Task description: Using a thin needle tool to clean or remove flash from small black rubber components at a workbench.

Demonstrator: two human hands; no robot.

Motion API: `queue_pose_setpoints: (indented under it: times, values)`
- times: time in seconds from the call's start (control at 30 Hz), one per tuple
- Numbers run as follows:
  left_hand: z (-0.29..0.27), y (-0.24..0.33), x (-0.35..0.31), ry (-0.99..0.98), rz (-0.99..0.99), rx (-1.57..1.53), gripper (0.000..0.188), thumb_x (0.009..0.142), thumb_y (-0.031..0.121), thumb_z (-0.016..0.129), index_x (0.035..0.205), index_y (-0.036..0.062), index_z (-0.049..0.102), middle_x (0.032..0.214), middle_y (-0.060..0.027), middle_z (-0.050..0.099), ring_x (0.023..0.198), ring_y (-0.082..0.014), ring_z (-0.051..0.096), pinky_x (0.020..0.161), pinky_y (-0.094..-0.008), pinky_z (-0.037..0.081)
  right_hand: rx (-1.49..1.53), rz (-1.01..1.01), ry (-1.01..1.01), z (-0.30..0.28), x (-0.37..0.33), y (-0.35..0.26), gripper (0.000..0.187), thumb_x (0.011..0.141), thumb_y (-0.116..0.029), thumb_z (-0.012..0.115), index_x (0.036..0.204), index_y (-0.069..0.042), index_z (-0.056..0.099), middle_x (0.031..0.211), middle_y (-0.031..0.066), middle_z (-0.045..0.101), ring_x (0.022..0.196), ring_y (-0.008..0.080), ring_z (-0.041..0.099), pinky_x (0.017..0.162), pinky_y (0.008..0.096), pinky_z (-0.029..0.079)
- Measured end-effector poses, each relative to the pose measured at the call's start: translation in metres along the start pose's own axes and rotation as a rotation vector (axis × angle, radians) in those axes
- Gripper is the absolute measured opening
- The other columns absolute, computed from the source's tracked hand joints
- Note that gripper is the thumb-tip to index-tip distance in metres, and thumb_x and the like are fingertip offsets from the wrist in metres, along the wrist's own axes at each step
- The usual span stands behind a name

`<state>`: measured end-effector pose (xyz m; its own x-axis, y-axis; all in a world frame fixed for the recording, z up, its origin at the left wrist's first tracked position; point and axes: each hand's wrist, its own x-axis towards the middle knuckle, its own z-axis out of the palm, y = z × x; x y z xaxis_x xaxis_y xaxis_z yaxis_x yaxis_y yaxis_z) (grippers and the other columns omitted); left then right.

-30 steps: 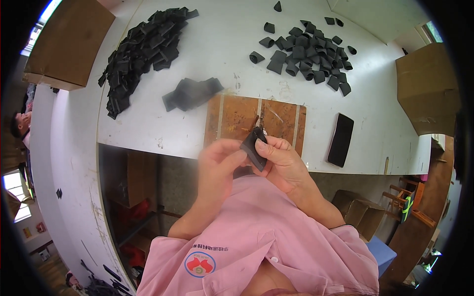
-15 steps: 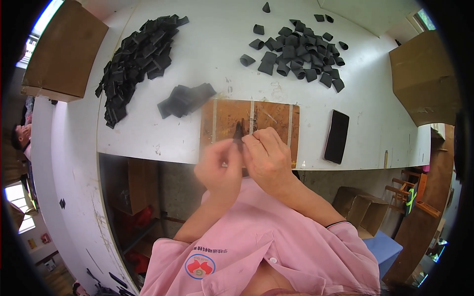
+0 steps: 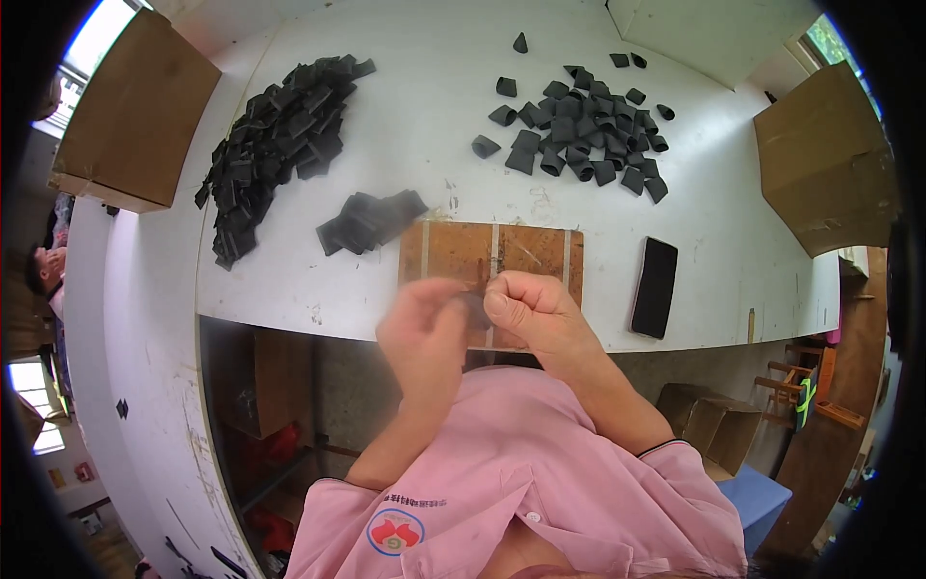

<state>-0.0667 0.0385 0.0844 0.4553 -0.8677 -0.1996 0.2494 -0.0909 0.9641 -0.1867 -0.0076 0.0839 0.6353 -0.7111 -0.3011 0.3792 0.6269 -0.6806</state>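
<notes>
Over the brown board (image 3: 542, 253) my two hands meet around a small black piece (image 3: 476, 311), which is blurred and mostly covered by fingers. My right hand (image 3: 542, 314) is closed, pinching the piece between thumb and forefinger. My left hand (image 3: 424, 328), smeared by motion, has its fingers curled in on the piece's other side. Just beyond the board's far left corner lies a small stack of flat black pieces (image 3: 371, 222).
A large heap of flat black pieces (image 3: 280, 145) lies far left. Several black rolled, tube-like pieces (image 3: 588, 125) are scattered far right. A black phone (image 3: 655, 288) lies right of the board. Cardboard boxes (image 3: 145, 106) (image 3: 820, 154) stand at both sides.
The black piece stood up beyond my fingertips before; now it sits lower between my hands. My right hand has turned, its fingers curled tighter. The whole view has shifted slightly.
</notes>
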Motion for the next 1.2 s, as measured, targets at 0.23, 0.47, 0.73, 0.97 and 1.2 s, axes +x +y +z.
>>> queue_pose_setpoints:
  times: [0.23,0.47,0.73,0.97,1.2]
  values:
    - [-0.023,-0.012,0.039,-0.507,-0.534,-1.15,0.024,0.083,0.002,0.042,0.106,-0.0021,0.047,0.082,-0.015,0.06,0.031,-0.0031,0.031,0.029,-0.0165,0.022,-0.3,0.001,-0.164,-0.014,0.041,-0.023,0.023,0.088,-0.024,0.05,0.073,-0.007,0.054,0.06,-0.0082,0.041,0.053,0.0007,0.032,0.046,0.0177,0.026]
    - [-0.004,-0.003,0.033,-0.183,0.27,-0.04,0.03,0.083,0.006,0.052,0.11,-0.0039,0.046,0.083,-0.0062,0.057,0.062,-0.0066,0.05,0.052,-0.0152,0.036,-0.897,-0.416,0.191,-0.012,0.025,-0.014,0.019,0.08,-0.019,0.059,0.078,-0.001,0.053,0.065,0.0027,0.048,0.054,0.0109,0.043,0.047,0.0228,0.034]
    - [-0.005,0.005,0.042,-0.356,0.704,0.067,0.015,0.075,-0.003,0.055,0.09,-0.0002,0.055,0.088,-0.01,0.058,0.084,-0.0163,0.053,0.073,-0.0262,0.043,-1.388,-1.084,0.267,0.012,0.012,-0.008,0.033,0.064,-0.017,0.069,0.089,-0.001,0.054,0.077,0.0067,0.049,0.068,0.0214,0.052,0.053,0.0295,0.045]
    - [0.001,0.009,0.025,-0.162,0.207,-0.462,0.01,0.087,0.01,0.05,0.084,0.0001,0.052,0.083,-0.0091,0.055,0.078,-0.0149,0.049,0.074,-0.027,0.04,-1.588,-1.223,0.263,0.01,0.018,-0.016,0.021,0.055,-0.001,0.058,0.075,0.001,0.054,0.068,0.0062,0.045,0.061,0.0191,0.047,0.047,0.0268,0.04]
    - [-0.007,-0.003,0.026,-0.168,0.264,-0.341,0.009,0.086,0.008,0.05,0.083,-0.0002,0.052,0.081,-0.0084,0.054,0.077,-0.0142,0.048,0.073,-0.0273,0.039,-1.581,-1.239,0.21,0.002,0.024,-0.01,0.018,0.056,-0.002,0.059,0.073,0.001,0.053,0.067,0.0058,0.045,0.06,0.0189,0.046,0.047,0.0269,0.039]
